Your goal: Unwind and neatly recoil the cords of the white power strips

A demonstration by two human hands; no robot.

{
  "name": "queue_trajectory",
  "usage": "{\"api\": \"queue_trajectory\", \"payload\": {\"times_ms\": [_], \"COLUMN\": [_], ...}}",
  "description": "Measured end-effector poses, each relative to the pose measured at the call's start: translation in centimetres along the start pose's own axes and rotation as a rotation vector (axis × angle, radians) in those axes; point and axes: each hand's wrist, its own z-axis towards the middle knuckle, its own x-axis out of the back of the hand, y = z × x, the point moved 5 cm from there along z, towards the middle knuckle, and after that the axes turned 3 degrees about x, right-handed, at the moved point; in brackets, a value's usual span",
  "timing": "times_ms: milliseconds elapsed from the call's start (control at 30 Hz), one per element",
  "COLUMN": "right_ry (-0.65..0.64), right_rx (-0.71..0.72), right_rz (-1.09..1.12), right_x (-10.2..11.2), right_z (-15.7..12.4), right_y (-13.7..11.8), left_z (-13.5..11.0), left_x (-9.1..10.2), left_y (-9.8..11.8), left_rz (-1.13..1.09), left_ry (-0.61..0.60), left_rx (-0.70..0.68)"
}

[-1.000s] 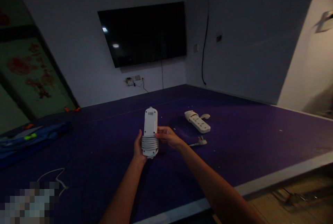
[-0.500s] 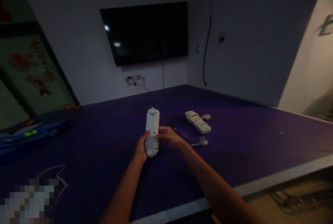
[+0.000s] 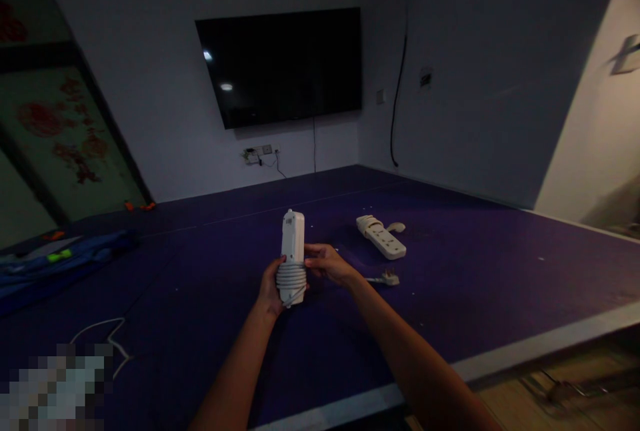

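My left hand [image 3: 270, 287] grips the lower end of a white power strip [image 3: 293, 244] held upright over the purple mat. Its white cord [image 3: 291, 277] is coiled in several turns round the strip's lower half. My right hand [image 3: 326, 263] is closed against the strip's right side, fingers pinching at the cord coil. Past my right wrist the strip's plug [image 3: 388, 279] lies on the mat.
A second white power strip [image 3: 381, 236] lies on the purple mat [image 3: 480, 277] further back. A loose white cable [image 3: 103, 334] lies at the left. Blue fabric [image 3: 55, 271] is piled at the far left. A wall television [image 3: 283, 67] hangs ahead. The mat's white edge [image 3: 525, 344] borders wooden floor.
The strip has turned in my hands from showing its flat back face to showing a narrower side. Both hands stay on it, shifted slightly right.
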Motion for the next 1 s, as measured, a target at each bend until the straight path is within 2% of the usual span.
{"api": "queue_trajectory", "payload": {"times_ms": [100, 233, 433, 533, 700, 900, 1000], "right_ry": [-0.04, -0.075, -0.06, -0.027, 0.038, 0.23, 0.259], "right_rx": [0.01, 0.003, 0.002, -0.017, 0.049, 0.139, 0.153], "right_rz": [0.017, 0.028, 0.02, 0.035, 0.031, -0.012, -0.025], "right_x": [-0.5, -1.1, -1.4, -1.4, -1.7, -1.1, -1.0], "right_z": [0.0, -0.1, -0.1, -0.1, 0.1, 0.7, 0.7], "right_y": [0.0, -0.3, -0.6, -0.5, -0.7, 0.2, 0.8], "left_z": [-0.2, -0.4, -0.7, -0.7, -0.3, 0.1, 0.3], "left_x": [0.0, -0.2, -0.7, -0.7, -0.9, -0.1, 0.5], "left_y": [0.1, 0.0, -0.2, -0.2, 0.3, 0.9, 0.7], "left_rz": [0.092, 0.105, 0.115, 0.124, 0.109, 0.249, 0.319], "left_ry": [-0.038, -0.115, -0.219, -0.225, -0.152, 0.116, 0.192], "left_rx": [0.011, 0.054, 0.064, 0.064, -0.028, -0.261, -0.3]}}
